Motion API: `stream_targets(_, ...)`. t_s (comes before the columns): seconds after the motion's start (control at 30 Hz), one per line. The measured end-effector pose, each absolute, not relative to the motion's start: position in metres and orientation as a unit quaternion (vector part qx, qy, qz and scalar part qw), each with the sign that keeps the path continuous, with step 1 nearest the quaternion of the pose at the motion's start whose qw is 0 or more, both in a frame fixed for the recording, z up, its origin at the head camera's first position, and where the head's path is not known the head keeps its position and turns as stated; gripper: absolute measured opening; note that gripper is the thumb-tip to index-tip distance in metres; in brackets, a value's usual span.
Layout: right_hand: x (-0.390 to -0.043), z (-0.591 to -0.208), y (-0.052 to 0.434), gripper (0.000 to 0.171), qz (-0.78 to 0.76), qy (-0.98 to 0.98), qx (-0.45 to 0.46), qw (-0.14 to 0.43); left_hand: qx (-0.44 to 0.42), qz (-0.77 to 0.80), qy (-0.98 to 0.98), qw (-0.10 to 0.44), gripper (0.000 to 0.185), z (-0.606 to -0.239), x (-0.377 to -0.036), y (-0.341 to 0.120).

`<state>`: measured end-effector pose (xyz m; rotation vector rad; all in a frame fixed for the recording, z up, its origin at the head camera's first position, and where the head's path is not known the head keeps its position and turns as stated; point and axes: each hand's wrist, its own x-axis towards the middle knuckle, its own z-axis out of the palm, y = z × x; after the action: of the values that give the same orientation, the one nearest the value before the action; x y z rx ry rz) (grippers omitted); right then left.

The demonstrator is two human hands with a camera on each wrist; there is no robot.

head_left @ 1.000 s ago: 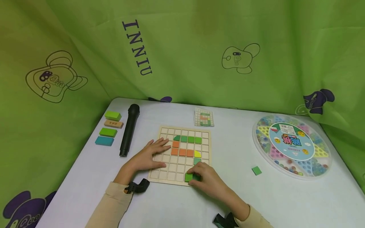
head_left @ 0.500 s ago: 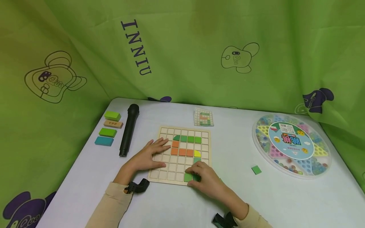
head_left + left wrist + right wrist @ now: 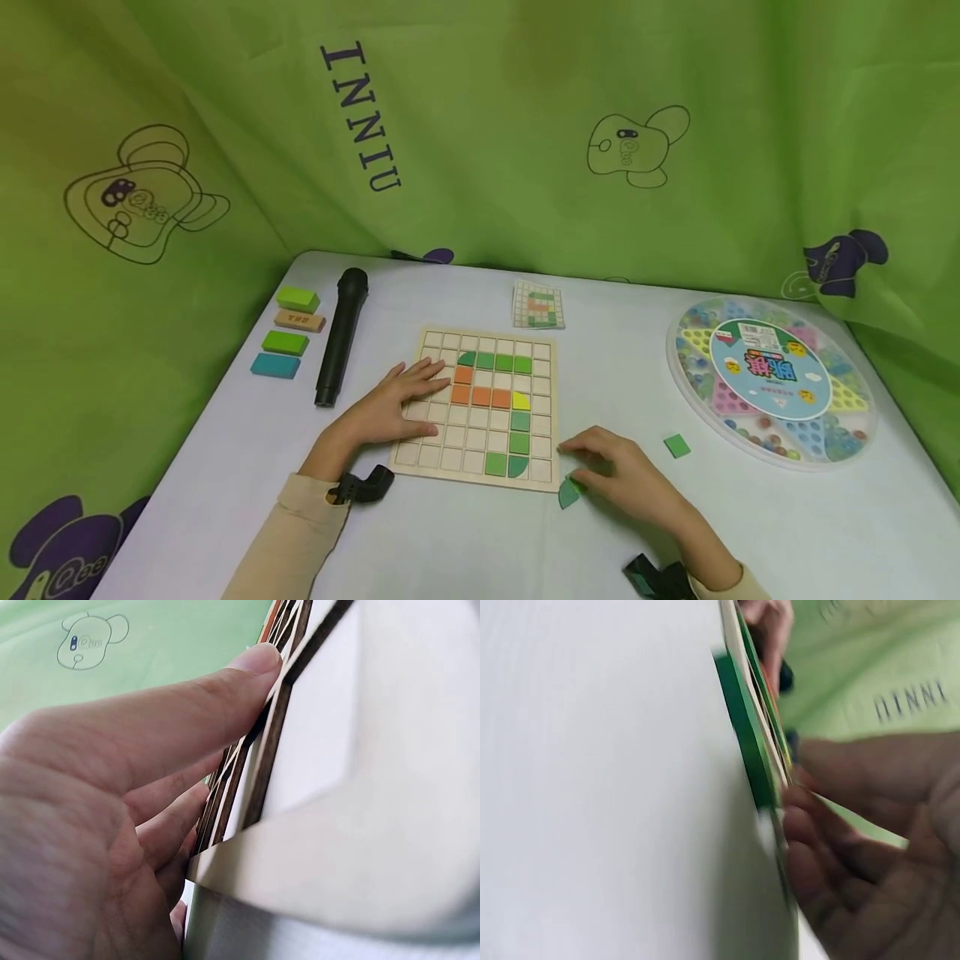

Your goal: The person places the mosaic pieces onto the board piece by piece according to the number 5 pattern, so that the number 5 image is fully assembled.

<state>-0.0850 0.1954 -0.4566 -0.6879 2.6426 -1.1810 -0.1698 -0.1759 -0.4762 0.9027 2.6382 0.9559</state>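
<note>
Left hand flat, fingers straight, steadying grid board; right hand grip loosely curled over green quarter-round tile on tabletop — pinch by edges, lift level.

Microphone, coloured blocks, marble game

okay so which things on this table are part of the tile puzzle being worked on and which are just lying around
In use: wooden grid board, left hand, right hand, dark green quarter-round tile, loose green square tile, pattern card.

Lying about: black microphone, four coloured blocks, round marble game tray.
</note>
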Motion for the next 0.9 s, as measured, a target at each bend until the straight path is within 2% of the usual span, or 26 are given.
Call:
stream_targets(0.2,-0.087,-0.459,0.217,0.034,-0.392,0.873,-0.254,0.141,0.303,0.323,0.891,0.097,0.075,-0.475,-0.17,-0.178)
stream_targets(0.3,-0.09,-0.459,0.219,0.033,-0.385,0.869,-0.271,0.153,0.302,0.327,0.89,0.096,0.075,-0.474,-0.17,-0.179)
stream_targets(0.47,-0.089,-0.461,0.222,0.028,-0.398,0.863,-0.278,0.138,0.306,0.33,0.888,0.094,0.074,-0.475,-0.17,-0.178)
stream_targets(0.63,-0.085,-0.461,0.219,0.022,-0.431,0.859,-0.245,0.127,0.311,0.329,0.886,0.099,0.074,-0.477,-0.17,-0.176)
stream_targets(0.9,-0.083,-0.453,0.189,0.025,-0.463,0.852,-0.218,0.109,0.312,0.329,0.886,0.096,0.075,-0.477,-0.17,-0.176)
